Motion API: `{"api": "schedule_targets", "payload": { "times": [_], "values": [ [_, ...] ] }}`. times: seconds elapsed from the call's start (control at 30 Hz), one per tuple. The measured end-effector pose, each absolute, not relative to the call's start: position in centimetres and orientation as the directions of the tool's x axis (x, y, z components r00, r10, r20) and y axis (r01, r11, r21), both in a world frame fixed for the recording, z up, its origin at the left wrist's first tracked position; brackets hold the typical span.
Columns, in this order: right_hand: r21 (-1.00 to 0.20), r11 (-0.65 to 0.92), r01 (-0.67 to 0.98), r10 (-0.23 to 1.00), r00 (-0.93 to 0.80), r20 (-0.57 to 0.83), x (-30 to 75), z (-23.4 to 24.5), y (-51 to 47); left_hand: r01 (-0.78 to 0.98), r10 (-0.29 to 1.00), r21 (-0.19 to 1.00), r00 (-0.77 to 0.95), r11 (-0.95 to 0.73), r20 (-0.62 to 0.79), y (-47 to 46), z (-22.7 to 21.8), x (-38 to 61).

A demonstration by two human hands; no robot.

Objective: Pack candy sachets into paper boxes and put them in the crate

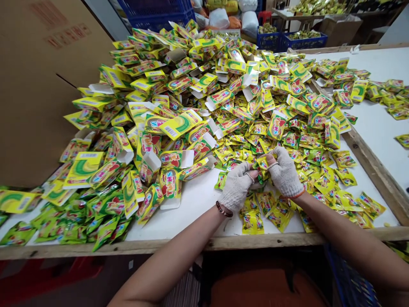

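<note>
A gloved left hand (235, 186) and right hand (284, 172) close together on a yellow foil sachet (262, 167), gripping it at the centre of a white-topped bench (191, 217). Loose sachets (251, 221) lie around and below both hands, yellow cartons (182, 123) heap toward the upper left, and blue crates (302, 41) stand beyond the bench at upper right.

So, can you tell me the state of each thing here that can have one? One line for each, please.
left hand, gloved, gripping sachets
right hand, gloved, gripping sachets
sachets, loose, heaped on the table
cartons, some flat, some with flaps open
blue crate, holding small packs
</note>
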State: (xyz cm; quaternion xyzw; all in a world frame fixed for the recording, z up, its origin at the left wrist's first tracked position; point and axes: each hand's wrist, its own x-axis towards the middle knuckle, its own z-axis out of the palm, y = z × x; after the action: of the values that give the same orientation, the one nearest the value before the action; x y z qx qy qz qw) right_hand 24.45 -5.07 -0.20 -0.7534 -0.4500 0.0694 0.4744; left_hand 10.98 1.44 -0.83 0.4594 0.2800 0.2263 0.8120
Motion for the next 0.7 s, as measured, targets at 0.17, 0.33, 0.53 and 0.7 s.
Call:
{"api": "schedule_targets", "payload": {
  "times": [0.17, 0.33, 0.53, 0.7],
  "values": [
    [-0.753, -0.155, 0.639, 0.791, 0.537, 0.293, 24.1, -0.7, -4.9, -0.039, 0.721, 0.957, 0.667, 0.287, -0.188, 1.9, -1.3, 11.1],
    [-0.885, -0.037, 0.464, 0.881, 0.433, 0.190, 24.6, 0.0, -5.4, 0.028, 0.740, 0.999, 0.673, -0.016, -0.007, 2.7, -1.2, 10.6],
    [-0.948, -0.234, 0.216, 0.950, 0.259, -0.176, 24.6, 0.7, -6.4, 0.299, 0.711, 0.816, 0.679, -0.495, 0.183, 4.1, 0.8, 7.1],
    [-0.927, -0.168, 0.335, 0.960, 0.269, -0.077, 24.3, 0.5, -6.7, 0.802, 0.791, 0.071, 0.565, -0.593, 0.236, 7.7, 2.8, 2.5]
  ]
}}
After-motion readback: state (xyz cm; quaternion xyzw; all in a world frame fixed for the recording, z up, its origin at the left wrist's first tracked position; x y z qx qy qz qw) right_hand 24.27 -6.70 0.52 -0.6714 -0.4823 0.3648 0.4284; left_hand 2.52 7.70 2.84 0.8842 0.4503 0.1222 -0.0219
